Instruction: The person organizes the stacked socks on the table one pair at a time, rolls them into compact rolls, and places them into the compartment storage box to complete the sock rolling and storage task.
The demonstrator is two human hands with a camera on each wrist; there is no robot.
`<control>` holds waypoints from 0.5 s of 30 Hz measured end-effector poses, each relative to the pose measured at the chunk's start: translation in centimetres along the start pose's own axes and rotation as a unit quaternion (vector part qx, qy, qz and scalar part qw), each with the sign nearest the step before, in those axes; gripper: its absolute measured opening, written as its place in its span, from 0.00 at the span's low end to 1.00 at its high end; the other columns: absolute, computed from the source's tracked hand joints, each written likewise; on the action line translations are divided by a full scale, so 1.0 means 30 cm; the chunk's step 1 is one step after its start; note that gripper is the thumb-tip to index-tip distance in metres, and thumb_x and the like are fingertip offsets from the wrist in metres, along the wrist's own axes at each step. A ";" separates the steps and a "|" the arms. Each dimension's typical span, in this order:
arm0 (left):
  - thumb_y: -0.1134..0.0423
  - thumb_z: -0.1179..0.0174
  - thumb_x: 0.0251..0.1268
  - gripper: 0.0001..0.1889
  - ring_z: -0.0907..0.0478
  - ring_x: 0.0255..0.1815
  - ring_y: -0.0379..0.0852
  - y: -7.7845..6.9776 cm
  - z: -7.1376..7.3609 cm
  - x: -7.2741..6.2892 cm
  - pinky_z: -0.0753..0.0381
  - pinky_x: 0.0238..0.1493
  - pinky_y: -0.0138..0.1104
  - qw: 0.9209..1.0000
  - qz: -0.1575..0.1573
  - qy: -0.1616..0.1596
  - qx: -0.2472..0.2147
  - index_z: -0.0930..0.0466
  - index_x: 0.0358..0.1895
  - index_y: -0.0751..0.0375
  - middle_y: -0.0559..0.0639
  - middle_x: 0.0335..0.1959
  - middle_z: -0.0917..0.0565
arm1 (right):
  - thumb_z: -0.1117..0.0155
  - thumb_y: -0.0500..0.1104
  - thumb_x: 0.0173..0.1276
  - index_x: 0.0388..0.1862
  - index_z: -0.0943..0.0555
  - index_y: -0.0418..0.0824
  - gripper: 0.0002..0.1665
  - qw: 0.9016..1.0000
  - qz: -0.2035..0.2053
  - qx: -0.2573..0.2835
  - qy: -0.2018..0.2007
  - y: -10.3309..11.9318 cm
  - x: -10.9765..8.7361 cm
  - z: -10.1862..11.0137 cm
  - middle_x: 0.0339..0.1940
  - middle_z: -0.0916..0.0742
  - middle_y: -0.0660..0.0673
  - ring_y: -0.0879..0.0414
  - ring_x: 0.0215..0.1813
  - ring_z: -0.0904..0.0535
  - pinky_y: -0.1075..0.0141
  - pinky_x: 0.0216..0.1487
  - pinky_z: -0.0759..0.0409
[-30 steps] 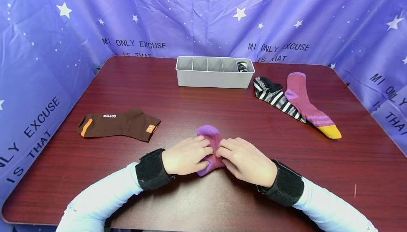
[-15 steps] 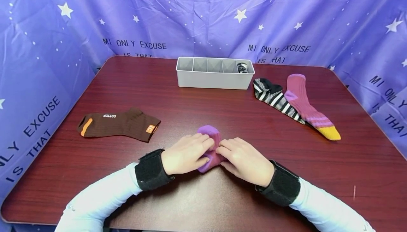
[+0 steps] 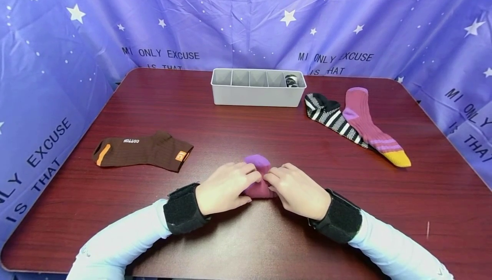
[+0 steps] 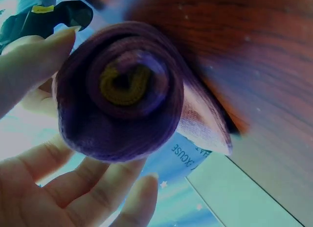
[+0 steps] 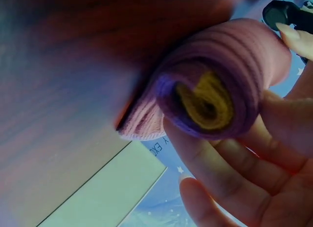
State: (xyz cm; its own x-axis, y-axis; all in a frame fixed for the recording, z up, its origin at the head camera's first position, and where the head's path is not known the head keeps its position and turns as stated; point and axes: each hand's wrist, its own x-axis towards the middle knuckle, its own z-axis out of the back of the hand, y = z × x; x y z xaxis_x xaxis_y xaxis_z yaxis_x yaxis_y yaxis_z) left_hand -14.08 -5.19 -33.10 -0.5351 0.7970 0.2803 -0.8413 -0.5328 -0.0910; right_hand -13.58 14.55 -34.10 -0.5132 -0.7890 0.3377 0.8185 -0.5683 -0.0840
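Near the front of the table, a pink-purple sock (image 3: 261,191) is rolled up, with a short flat purple end (image 3: 256,159) lying beyond the roll. My left hand (image 3: 226,188) grips the roll's left side, and my right hand (image 3: 297,191) holds its right side. Seen from the left wrist, the rolled sock (image 4: 115,139) shows coiled layers around a yellow toe (image 4: 126,92), thumb on one side and fingers on the other. The right wrist view shows the roll's other end, also with yellow fabric (image 5: 215,107) at its core.
A grey divided box (image 3: 258,96) stands at the back, a black-and-white bundle (image 3: 291,80) in its rightmost compartment. To the right, a matching pink sock (image 3: 365,122) overlaps a black-and-white patterned sock (image 3: 336,120). A brown sock (image 3: 144,150) lies left.
The sock has been rolled further away from the body, so its flat part is shorter. The purple patch at the near side has turned out of sight. Both hands stay on the roll.
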 end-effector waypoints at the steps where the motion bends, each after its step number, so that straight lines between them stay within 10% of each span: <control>1: 0.56 0.34 0.36 0.20 0.27 0.32 0.39 0.000 -0.002 0.000 0.28 0.34 0.33 1.000 -0.001 0.005 -0.008 0.26 0.37 0.54 0.44 0.32 0.26 | 0.39 0.33 0.41 0.27 0.26 0.42 0.11 1.000 0.001 0.002 0.005 0.000 0.000 0.000 0.21 0.25 0.53 0.59 0.26 0.30 0.67 0.34 0.34; 15: 0.59 0.44 0.41 0.08 0.36 0.17 0.36 -0.006 -0.022 -0.009 0.38 0.17 0.29 0.998 -0.015 0.049 -0.026 0.30 0.28 0.54 0.40 0.18 0.29 | 0.42 0.34 0.47 0.30 0.25 0.46 0.10 0.998 0.015 0.053 0.003 0.002 -0.002 0.030 0.24 0.26 0.55 0.61 0.30 0.30 0.67 0.38 0.33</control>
State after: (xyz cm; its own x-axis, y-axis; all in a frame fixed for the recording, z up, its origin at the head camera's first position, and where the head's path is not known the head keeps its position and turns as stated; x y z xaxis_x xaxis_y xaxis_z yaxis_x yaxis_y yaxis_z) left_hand -13.84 -5.13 -33.79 -0.5131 0.8374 0.1884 -0.8581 -0.4957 -0.1339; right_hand -13.27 14.78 -33.28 -0.4898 -0.8066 0.3309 0.8560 -0.5169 0.0069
